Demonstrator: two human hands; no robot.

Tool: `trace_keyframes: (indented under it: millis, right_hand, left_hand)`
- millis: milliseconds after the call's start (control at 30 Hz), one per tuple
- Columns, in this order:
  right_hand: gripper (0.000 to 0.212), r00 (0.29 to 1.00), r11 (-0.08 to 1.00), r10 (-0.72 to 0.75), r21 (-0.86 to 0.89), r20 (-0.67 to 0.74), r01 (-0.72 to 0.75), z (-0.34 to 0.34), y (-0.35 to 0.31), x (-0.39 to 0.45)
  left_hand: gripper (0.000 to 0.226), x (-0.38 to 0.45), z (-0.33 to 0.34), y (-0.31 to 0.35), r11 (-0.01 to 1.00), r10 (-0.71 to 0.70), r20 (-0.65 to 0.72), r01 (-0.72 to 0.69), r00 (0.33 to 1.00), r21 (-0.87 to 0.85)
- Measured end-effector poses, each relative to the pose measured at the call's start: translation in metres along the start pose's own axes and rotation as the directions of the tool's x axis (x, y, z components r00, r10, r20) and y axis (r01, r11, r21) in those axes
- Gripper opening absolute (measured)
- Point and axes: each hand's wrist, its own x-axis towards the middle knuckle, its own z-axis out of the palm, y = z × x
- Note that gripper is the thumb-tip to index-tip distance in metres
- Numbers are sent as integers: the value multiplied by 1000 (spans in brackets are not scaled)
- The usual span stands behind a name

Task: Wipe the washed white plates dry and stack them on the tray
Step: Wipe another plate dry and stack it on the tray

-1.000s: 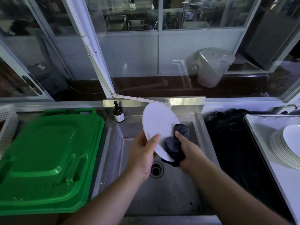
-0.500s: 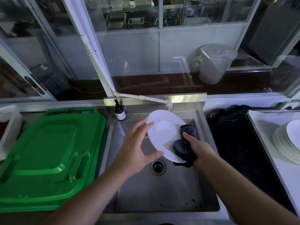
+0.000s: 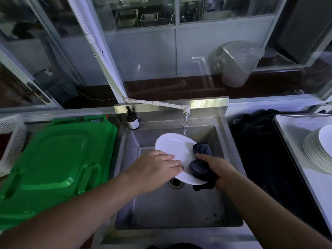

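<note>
So I've got one white plate (image 3: 175, 149) tilted up over the sink (image 3: 179, 209), just below the tap (image 3: 185, 123). My left hand (image 3: 156, 167) lies across its near edge, fingers straight and together, flat on the face. My right hand (image 3: 218, 168) is curled tight round a bunched dark cloth (image 3: 200, 165) that's pressed against the plate's right side. Off right of the sink there's the tray (image 3: 294, 141) with the stack of plates (image 3: 318, 150). Left of the sink: a green lid (image 3: 53, 164). Soap bottle (image 3: 132, 119) at the sink's back left corner.
</note>
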Motion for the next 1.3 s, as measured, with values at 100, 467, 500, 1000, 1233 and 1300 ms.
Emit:
trace_keyframes:
  millis: [100, 467, 500, 1000, 1233, 1300]
  right_hand:
    - [33, 999, 999, 50, 2, 19, -50, -2, 1, 2]
    - [41, 977, 940, 8, 331, 212, -80, -54, -21, 3]
    - [41, 974, 928, -22, 367, 225, -64, -56, -22, 3]
    - [50, 891, 979, -71, 203, 449, -24, -16, -40, -7]
    - [41, 882, 986, -115, 160, 456, 46, -12, -47, -20]
    - [54, 894, 986, -140, 146, 425, 84, -10, -48, -21]
  left_hand:
    - [43, -1, -9, -6, 1000, 20, 47, -19, 999, -18]
    - [34, -25, -47, -37, 482, -629, 309, 670, 713, -564]
    - [39, -28, -46, -39, 354, -691, 309, 679, 653, -643]
    - [37, -2, -62, -17, -464, -720, 528, 253, 450, -849]
    - [43, -6, -56, -8, -600, -613, 620, 223, 489, -768]
    - [43, -7, -55, -7, -595, -598, 616, 232, 513, -770]
